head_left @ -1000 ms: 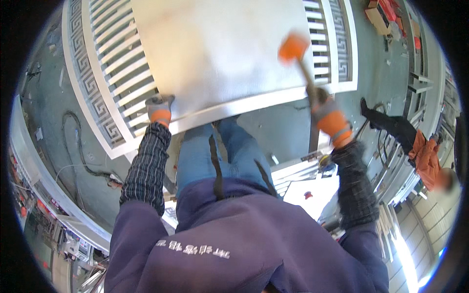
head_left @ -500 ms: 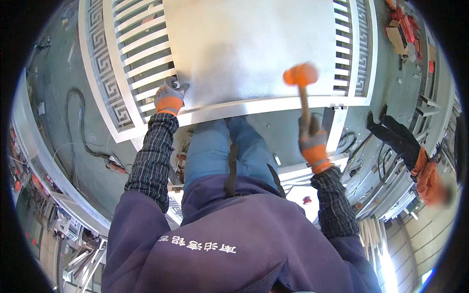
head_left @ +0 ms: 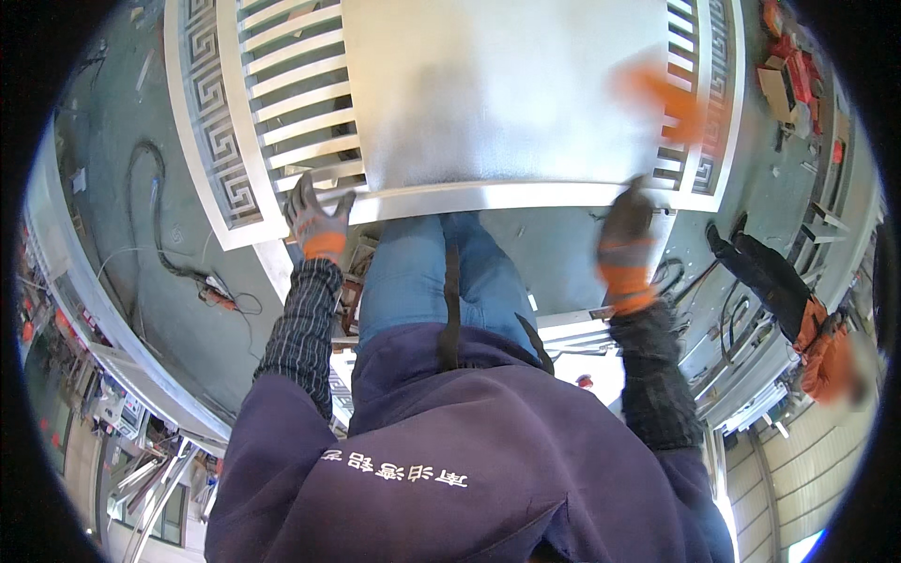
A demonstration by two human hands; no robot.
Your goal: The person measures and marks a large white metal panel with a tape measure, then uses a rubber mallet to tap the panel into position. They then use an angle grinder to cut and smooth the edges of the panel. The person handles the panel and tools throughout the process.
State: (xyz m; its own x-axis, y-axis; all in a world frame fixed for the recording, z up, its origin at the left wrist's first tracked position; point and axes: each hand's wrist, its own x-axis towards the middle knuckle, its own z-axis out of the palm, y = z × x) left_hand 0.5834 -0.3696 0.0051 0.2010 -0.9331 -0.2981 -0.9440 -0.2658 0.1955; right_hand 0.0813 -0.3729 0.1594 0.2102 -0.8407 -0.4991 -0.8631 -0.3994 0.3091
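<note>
A pale metal gate panel [head_left: 507,103] lies before me, with a smooth centre sheet, slats [head_left: 300,91] at both sides and fretwork borders [head_left: 219,122]. At its near left corner, my left hand [head_left: 320,221], in a grey and orange glove, rests on the near rail [head_left: 469,196]. Its fingers and thumb are apart, with the lowest slat close by. My right hand [head_left: 627,246], gloved alike, is closed around a mallet whose orange head [head_left: 662,98] is smeared by motion over the right-hand slats. Most of the handle is blurred.
Black cable [head_left: 155,216] curls on the green floor at left. At right, another person [head_left: 807,328] in orange and dark clothing is near metal frames. Red items and a cardboard box [head_left: 777,94] lie at far right. White pieces [head_left: 582,342] sit under and behind my legs.
The mallet has swung right, and my right hand moved slightly right and up. My left hand shifted down onto the near rail and its fingers spread. The panel appears shifted slightly right in view.
</note>
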